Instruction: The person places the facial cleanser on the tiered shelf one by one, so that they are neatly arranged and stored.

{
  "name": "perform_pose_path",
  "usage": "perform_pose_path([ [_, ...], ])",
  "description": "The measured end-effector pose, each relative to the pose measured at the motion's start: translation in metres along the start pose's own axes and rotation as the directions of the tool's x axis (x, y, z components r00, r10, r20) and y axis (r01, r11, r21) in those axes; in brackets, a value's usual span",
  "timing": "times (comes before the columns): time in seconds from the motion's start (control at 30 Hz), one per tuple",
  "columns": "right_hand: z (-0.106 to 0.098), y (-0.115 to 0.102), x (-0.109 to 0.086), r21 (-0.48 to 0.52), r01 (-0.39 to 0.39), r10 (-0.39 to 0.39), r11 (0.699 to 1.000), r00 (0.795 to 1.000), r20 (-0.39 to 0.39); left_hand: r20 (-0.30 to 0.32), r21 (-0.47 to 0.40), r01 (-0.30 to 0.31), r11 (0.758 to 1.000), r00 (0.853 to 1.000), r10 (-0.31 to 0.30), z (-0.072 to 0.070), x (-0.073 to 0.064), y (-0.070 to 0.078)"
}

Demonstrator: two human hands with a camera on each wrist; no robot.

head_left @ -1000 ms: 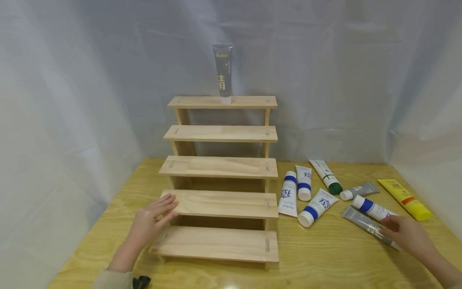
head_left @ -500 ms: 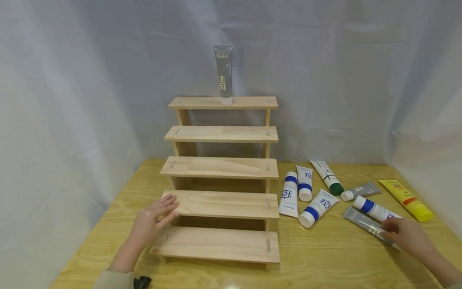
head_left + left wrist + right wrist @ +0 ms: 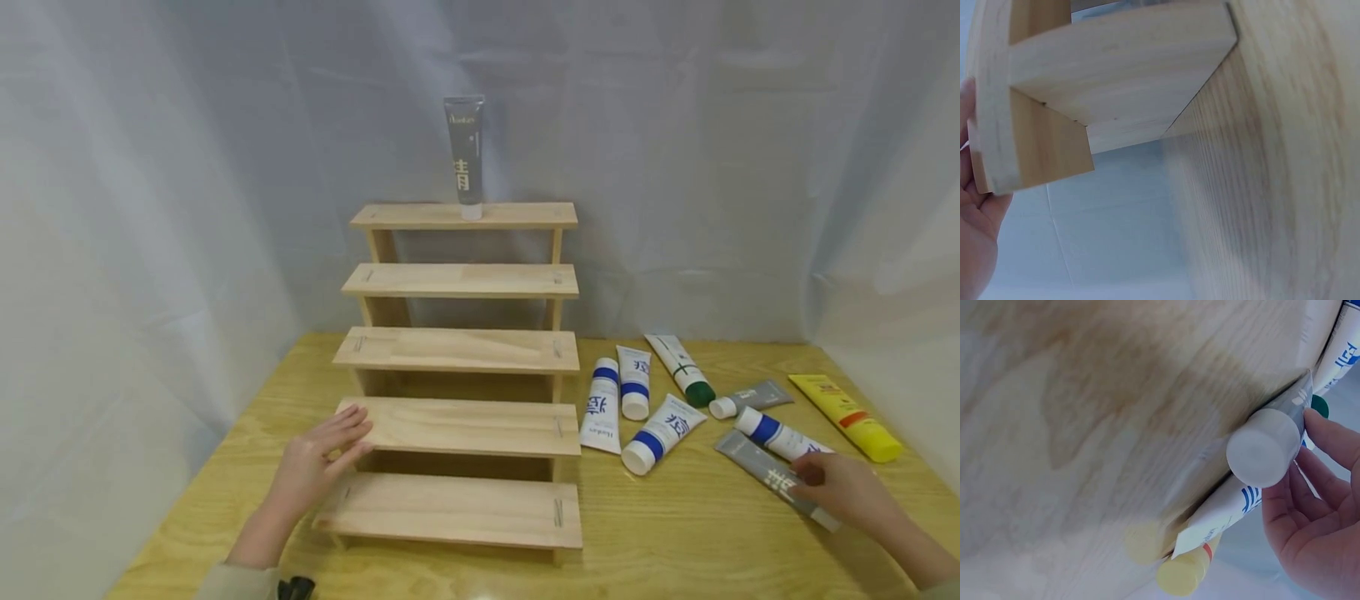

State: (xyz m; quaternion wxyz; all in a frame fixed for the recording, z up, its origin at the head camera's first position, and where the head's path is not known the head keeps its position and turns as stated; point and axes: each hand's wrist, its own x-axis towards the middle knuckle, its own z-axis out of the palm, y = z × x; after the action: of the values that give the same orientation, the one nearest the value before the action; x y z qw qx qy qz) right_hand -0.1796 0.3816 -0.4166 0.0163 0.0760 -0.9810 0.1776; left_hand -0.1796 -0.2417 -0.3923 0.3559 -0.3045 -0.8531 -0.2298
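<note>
Grey tube (image 3: 756, 463), part-hidden; right grip (image 3: 846, 493) pinching it; left grip (image 3: 315, 460) relaxed on shelf (image 3: 465, 425), cropped in wrist view

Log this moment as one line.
Left hand: touching second-lowest shelf; right hand: gripping nearest gray tube; top shelf: upright gray tube

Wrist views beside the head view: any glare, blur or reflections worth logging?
Head: mostly crisp, with a small glare spot on the table at the frame's bottom edge. Left wrist: wood grain washed out at right, rack edges slightly bowed. Right wrist: wood grain soft, dark shadow along the gray tube, yellow tube faintly mirrored in the tabletop.
</note>
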Motion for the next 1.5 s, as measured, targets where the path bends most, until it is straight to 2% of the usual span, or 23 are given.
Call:
perform_pose_path([
  [0.23, -0.001, 0.002, 0.003, -0.029, 0.014, -0.011, 0.999, 0.993, 0.119, 0.002, 0.006, -0.002, 1.000, 1.000, 0.002, -0.001, 0.000, 0.001],
  [0.33, -0.001, 0.002, 0.004, -0.024, 0.021, -0.017, 1.000, 0.990, 0.141, 0.004, 0.007, 0.001, 1.000, 1.000, -0.001, -0.001, 0.000, 0.001],
  [0.77, -0.002, 0.000, 0.002, 0.001, 0.005, -0.005, 1.000, 0.989, 0.148, -0.003, -0.006, -0.014, 1.000, 1.000, 0.014, -0.002, 0.001, 0.001],
  [1.03, -0.004, -0.005, -0.001, 0.010, 0.017, -0.018, 1.000, 0.993, 0.116, 0.000, 0.009, -0.001, 1.000, 1.000, 0.001, -0.001, 0.000, 0.000],
  [1.5, -0.010, -0.024, -0.002, 0.079, -0.062, 0.057, 0.995, 0.997, 0.059, 0.002, 0.002, 0.005, 1.000, 1.000, -0.005, 0.001, -0.001, -0.002],
])
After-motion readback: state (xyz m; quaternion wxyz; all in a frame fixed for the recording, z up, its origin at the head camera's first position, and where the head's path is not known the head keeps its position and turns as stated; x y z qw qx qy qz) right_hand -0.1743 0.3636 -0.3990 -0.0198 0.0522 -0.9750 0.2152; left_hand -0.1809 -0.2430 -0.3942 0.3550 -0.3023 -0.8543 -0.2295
